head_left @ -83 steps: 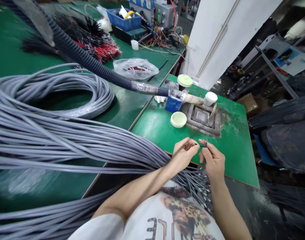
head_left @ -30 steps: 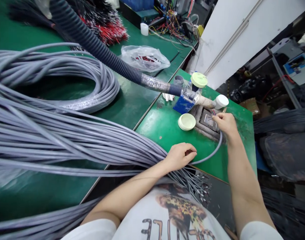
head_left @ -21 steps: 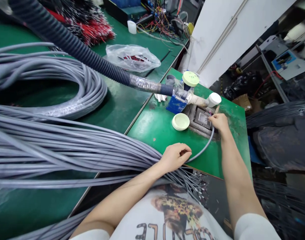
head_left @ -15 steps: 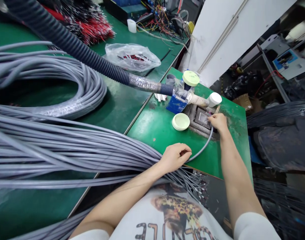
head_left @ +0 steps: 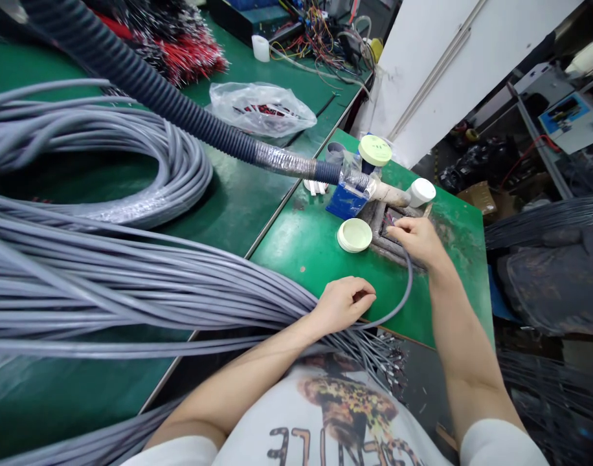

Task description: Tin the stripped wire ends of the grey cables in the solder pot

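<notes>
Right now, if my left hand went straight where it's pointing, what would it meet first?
Your left hand would probably meet the grey cable curving to your right hand, though depth is unclear.

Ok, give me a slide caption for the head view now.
Right-hand grip on a grey cable at the square frame; left-hand grip near the cable bundle.

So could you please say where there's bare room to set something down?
The small table is nearly bare between dish and left hand, and right of the right forearm. It's crowded around right hand, nozzle and white tub; cables cover much of the left table.
</notes>
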Demonstrator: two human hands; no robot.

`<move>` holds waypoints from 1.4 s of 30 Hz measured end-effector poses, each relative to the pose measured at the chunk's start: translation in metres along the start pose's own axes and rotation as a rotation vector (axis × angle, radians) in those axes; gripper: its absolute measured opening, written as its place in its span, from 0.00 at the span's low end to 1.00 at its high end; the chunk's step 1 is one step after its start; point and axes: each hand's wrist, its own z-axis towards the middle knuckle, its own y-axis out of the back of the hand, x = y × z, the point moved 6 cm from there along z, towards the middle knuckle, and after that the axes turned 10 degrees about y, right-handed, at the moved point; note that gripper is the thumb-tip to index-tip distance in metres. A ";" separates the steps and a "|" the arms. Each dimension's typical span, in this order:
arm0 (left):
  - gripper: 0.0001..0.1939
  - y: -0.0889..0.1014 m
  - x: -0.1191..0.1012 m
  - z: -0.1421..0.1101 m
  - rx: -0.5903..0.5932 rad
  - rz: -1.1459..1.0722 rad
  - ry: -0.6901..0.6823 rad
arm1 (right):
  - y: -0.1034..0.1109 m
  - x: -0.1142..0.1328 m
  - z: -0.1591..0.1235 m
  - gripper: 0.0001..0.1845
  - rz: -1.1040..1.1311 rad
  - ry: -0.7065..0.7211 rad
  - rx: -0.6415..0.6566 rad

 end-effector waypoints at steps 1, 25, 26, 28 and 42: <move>0.07 0.000 0.000 0.000 0.001 0.003 -0.005 | -0.007 0.010 0.005 0.19 -0.009 0.030 0.017; 0.06 0.003 -0.001 -0.001 0.002 0.015 -0.034 | 0.014 -0.054 0.007 0.18 -0.324 -0.273 -0.045; 0.06 0.002 -0.001 -0.001 0.003 0.014 -0.031 | 0.013 -0.065 0.005 0.17 -0.346 -0.309 -0.041; 0.07 0.002 -0.001 -0.001 0.002 0.006 -0.029 | 0.008 -0.082 0.003 0.16 -0.390 -0.362 -0.020; 0.07 -0.001 0.001 0.000 -0.010 0.002 -0.022 | -0.006 -0.107 0.001 0.14 -0.394 -0.400 -0.014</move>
